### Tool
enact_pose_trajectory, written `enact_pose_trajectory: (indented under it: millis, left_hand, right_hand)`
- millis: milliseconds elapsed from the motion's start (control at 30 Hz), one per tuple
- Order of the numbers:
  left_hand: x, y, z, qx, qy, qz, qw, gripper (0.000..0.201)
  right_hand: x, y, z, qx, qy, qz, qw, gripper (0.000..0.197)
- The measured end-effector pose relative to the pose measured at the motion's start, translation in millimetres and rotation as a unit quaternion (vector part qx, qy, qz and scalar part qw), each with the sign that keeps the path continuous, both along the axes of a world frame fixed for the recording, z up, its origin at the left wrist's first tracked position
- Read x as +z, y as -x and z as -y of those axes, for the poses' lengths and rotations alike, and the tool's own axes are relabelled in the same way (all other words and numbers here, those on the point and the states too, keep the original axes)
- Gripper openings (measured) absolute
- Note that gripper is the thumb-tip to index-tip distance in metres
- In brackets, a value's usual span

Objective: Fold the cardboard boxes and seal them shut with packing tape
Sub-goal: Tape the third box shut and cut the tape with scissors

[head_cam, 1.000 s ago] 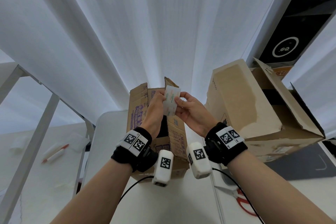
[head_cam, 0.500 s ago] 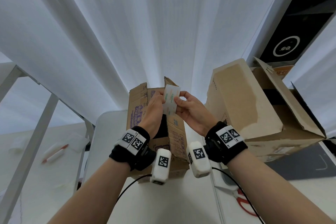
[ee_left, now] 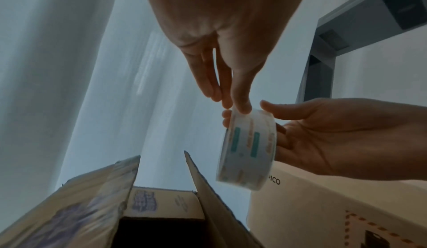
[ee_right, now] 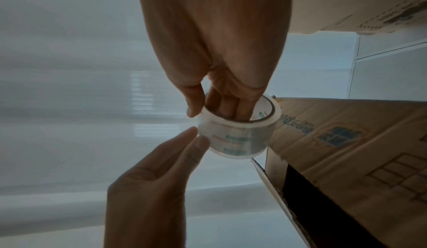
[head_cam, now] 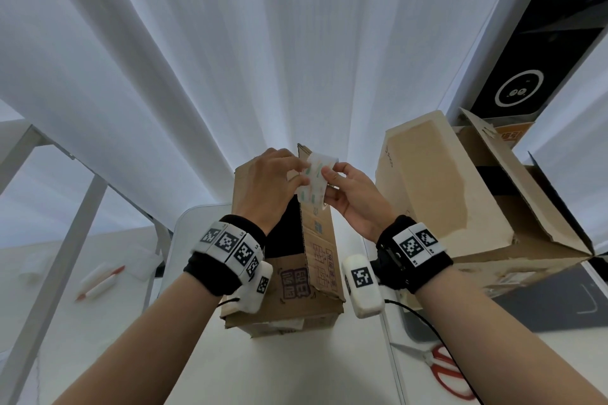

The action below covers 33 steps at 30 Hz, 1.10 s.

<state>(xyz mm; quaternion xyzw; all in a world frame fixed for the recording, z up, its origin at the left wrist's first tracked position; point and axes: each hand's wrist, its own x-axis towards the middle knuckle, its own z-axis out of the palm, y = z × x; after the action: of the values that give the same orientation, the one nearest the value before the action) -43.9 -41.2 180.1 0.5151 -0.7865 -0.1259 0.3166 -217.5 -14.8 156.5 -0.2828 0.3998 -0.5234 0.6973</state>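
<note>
Your right hand grips the clear printed roll of packing tape, fingers hooked through its core; your left hand pinches at its outer wrap, above the open brown cardboard box at the white table's far edge. Its flaps stand unfolded, so folding and sealing remain. Whether a tape end is lifted is unclear.

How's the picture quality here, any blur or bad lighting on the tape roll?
Head view: sharp, evenly lit, wide-angle bending at the edges. Left wrist view: dim and backlit, tape roll slightly soft, small box motion-smeared. Right wrist view: dark against the bright curtain, hands in silhouette.
</note>
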Motion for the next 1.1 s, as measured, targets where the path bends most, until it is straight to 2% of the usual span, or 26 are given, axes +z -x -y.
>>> enact_pose_trajectory:
  millis: [167,400,633,933,1100]
  left_hand:
    - [2.1,-1.5,7.1,0.012,-0.009,0.023,1.0,0.008]
    - [2.9,-3.1,9.9,-0.003,-0.01,0.076,0.997,0.008]
    - [10.0,-2.2,16.4,0.008,-0.064,0.13,0.989,0.005]
    - [12.1,-0.1,22.7,0.007,-0.128,0.152,0.98,0.004]
    - [7.9,-1.5,17.9,-0.017,-0.109,0.132,0.985,0.007]
  right_hand:
    - [-2.7,-2.3,3.1,0.001,0.002,-0.031,1.0,0.013]
    - [-6.5,-5.9,8.1,-0.011,-0.005,-0.081,0.997,0.013]
    - [-4.8,-7.8,8.0,-0.01,-0.01,-0.115,0.993,0.013]
    - [-3.7,-13.8,5.0,-0.011,-0.004,-0.126,0.992,0.017]
    - [-3.9,-14.8,5.4,-0.016,-0.014,-0.11,0.994,0.017]
